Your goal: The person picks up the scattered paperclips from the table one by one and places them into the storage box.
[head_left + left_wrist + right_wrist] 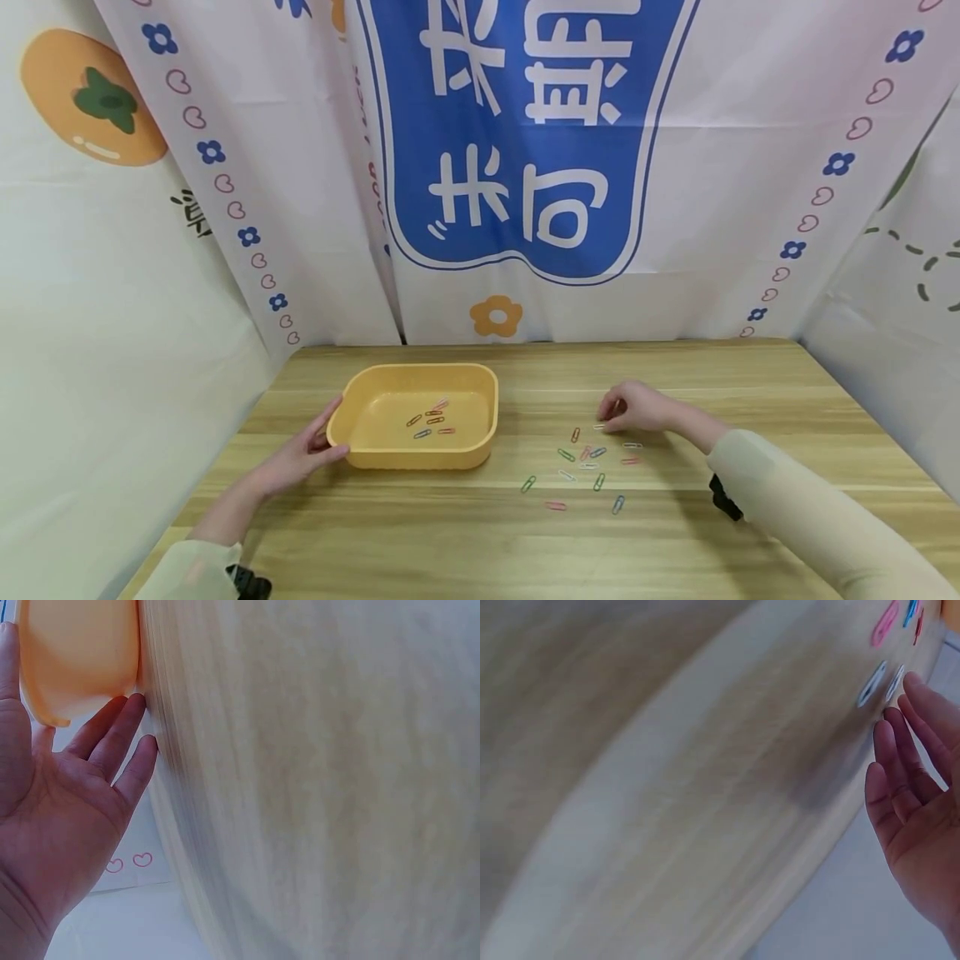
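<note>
My left hand rests against the left end of a shallow yellow tray, thumb at its near corner. In the left wrist view the fingers are nearly straight and touch the tray's wall. My right hand is low over the table, its fingertips right beside a white paper clip. That clip shows just off the thumb tip in the right wrist view, the fingers loosely bent. Several coloured paper clips, among them a red one and a green one, lie scattered nearby.
Inside the tray lie several paper clips, including a blue one. The wooden table meets a printed cloth at its far edge. More cloth hangs at both sides.
</note>
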`<move>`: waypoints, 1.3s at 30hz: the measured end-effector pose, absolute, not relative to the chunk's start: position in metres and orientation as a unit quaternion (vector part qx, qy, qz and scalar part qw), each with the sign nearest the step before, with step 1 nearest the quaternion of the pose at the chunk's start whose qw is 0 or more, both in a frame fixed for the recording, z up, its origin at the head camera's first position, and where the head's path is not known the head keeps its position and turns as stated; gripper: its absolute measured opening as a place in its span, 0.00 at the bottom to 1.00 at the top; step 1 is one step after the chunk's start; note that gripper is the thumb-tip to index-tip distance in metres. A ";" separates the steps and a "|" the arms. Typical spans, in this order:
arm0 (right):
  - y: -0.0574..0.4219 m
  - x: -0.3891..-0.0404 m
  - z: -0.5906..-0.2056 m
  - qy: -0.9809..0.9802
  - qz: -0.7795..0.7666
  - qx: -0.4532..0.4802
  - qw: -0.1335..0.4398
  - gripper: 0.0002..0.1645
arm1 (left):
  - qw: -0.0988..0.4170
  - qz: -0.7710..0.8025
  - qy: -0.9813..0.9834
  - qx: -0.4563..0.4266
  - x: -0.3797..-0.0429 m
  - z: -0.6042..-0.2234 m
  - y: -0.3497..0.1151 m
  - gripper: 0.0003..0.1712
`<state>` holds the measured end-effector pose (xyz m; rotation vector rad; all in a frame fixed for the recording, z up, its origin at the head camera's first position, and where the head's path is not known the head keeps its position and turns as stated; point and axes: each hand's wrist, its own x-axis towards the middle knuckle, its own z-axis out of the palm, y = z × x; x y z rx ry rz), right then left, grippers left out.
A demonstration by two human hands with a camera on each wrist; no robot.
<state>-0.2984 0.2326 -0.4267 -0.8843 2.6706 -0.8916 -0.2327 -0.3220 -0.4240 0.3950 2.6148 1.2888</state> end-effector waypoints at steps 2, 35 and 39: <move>0.235 -0.298 -0.428 0.901 -0.306 -0.294 0.094 0.05 | 0.099 0.437 0.884 0.133 -0.233 -0.424 -0.322 0.50; 0.231 -0.308 -0.426 0.892 -0.313 -0.282 0.163 0.07 | 0.096 0.439 0.882 0.143 -0.231 -0.426 -0.321 0.50; 0.232 -0.306 -0.431 0.887 -0.333 -0.285 0.146 0.07 | 0.094 0.438 0.882 0.147 -0.231 -0.424 -0.322 0.50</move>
